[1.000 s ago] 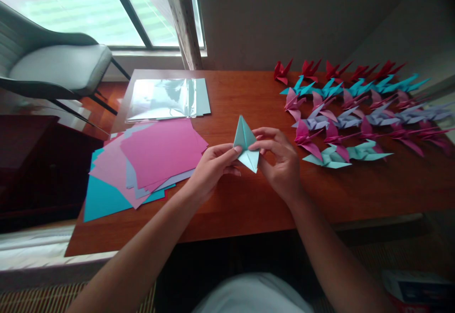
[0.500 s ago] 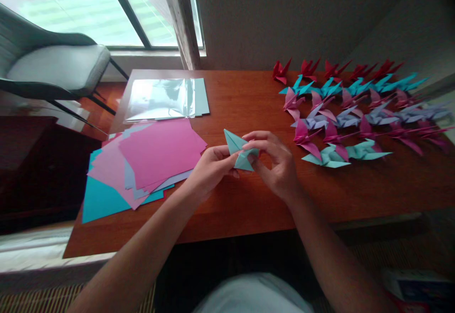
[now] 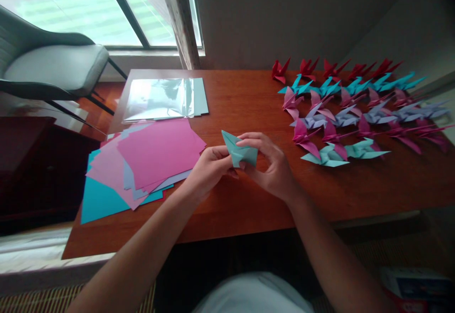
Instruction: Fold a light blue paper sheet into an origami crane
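A partly folded light teal paper piece (image 3: 239,150) is held just above the wooden table (image 3: 249,209) at its middle. My left hand (image 3: 208,171) pinches its left side with thumb and fingers closed. My right hand (image 3: 272,164) grips its right side, fingers curled over the top edge. The piece lies tilted, one pointed tip aimed up and left.
A fanned stack of pink, lilac and teal paper sheets (image 3: 149,156) lies to the left. A clear plastic sleeve (image 3: 161,97) sits behind it. Rows of finished paper cranes (image 3: 351,109) fill the right side. A grey chair (image 3: 53,67) stands by the window.
The teal piece stood upright with its point up; both hands have tipped it over to the left and lowered it, the right fingers now curling over it.
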Demonstrator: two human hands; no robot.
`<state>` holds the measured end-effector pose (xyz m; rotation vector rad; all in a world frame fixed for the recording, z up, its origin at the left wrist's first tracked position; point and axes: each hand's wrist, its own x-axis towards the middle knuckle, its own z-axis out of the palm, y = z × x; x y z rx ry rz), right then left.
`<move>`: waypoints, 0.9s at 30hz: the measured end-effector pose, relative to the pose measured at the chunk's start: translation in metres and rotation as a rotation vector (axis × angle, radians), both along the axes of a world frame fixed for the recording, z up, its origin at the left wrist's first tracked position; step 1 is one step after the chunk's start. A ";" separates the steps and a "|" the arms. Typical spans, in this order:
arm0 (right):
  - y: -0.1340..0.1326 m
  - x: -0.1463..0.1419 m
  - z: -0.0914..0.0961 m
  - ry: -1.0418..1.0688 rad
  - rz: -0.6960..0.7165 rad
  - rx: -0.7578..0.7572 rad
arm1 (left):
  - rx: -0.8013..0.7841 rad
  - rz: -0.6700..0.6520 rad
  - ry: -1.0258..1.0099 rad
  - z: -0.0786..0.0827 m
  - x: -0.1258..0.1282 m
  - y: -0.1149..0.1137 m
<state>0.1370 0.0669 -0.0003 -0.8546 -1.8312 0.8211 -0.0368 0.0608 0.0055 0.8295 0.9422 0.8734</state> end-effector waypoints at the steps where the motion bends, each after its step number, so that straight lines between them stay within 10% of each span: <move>1: 0.000 0.000 0.000 0.010 0.003 -0.011 | 0.005 0.000 -0.004 0.000 0.000 0.000; 27: -0.003 -0.007 -0.016 0.145 -0.043 -0.297 | 0.007 0.087 0.001 0.002 0.007 -0.004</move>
